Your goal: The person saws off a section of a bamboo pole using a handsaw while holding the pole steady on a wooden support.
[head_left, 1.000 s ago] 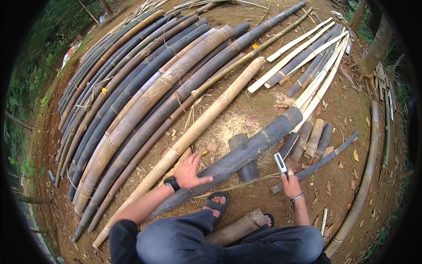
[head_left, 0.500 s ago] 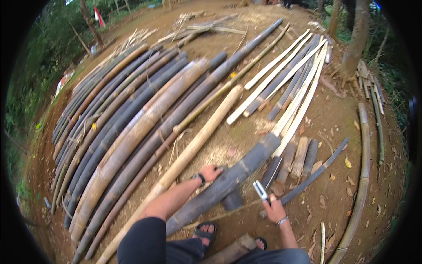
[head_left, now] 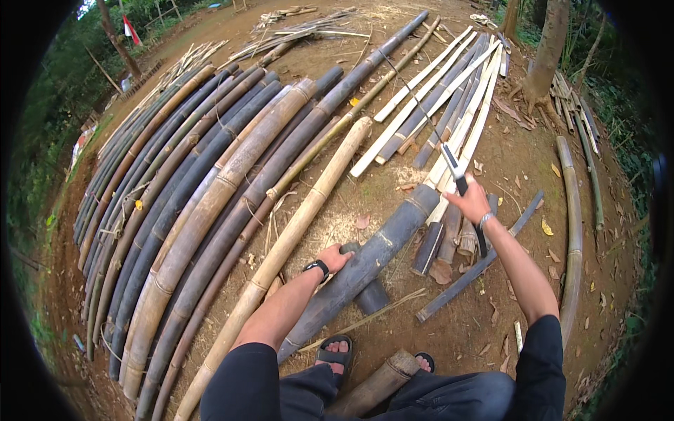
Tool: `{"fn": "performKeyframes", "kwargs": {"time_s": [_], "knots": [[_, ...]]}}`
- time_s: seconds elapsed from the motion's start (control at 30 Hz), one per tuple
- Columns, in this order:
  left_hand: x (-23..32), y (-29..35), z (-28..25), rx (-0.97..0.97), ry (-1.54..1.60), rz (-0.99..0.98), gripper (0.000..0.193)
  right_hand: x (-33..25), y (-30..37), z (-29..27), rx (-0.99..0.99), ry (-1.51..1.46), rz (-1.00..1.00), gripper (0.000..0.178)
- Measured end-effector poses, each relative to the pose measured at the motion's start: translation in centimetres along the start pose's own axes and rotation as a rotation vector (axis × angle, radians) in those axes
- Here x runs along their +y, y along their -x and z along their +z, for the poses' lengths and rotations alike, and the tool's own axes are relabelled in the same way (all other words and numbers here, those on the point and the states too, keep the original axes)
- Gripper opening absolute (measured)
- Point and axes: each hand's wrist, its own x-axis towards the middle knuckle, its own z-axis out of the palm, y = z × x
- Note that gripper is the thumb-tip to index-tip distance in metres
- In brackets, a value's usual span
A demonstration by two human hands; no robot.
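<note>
A thick dark bamboo pole (head_left: 372, 263) lies slantwise before me, across a short dark bamboo piece (head_left: 373, 298). My left hand (head_left: 338, 259) is curled against the pole's left side, where the short piece's far end juts out; its fingertips are partly hidden. Raised over the pole's far end, my right hand (head_left: 472, 201) is closed round a tool with a white-and-black handle (head_left: 453, 161). A long thin dark strip, like a blade seen edge-on, extends from it toward the upper left. A black part (head_left: 481, 235) shows below this hand.
Long bamboo poles (head_left: 225, 175) lie side by side on the left. Pale split strips (head_left: 456, 112) fan out ahead, with short bamboo pieces (head_left: 449, 242) near them. A curved pole (head_left: 574, 231) lies right. Another short piece (head_left: 379, 382) rests between my feet.
My right hand has risen and moved forward with the tool, from beside the short pieces to over the pole's far end. My left hand stays at the pole.
</note>
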Motion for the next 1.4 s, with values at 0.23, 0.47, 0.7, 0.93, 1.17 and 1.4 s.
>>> {"fn": "performKeyframes", "kwargs": {"time_s": [0.23, 0.47, 0.7, 0.93, 1.17, 1.4], "knots": [[0.0, -0.2, -0.4, -0.005, -0.009, -0.03, 0.071, 1.3, -2.2, 5.4, -0.149, 0.005, 0.08, 0.048], [-1.8, -2.0, 0.4, 0.049, 0.002, 0.019, 0.045, -0.6, -3.0, 5.4, -0.176, -0.035, 0.09, 0.041], [-7.0, -2.7, -0.5, -0.027, 0.421, 0.022, 0.02, -1.9, -4.2, 4.5, -0.198, -0.16, 0.058, 0.053], [-6.3, -0.4, -1.9, -0.162, 0.349, -0.1, 0.039, -5.3, -3.6, 3.4, -0.131, -0.245, 0.045, 0.051], [-8.0, -0.5, -2.2, -0.244, 0.351, 0.079, 0.035, -2.9, -3.3, 3.5, -0.123, -0.293, 0.034, 0.044], [-11.0, -2.3, -7.7, -0.136, 0.204, -0.038, 0.041, -2.0, -2.3, 3.6, -0.145, -0.316, 0.085, 0.044]]}}
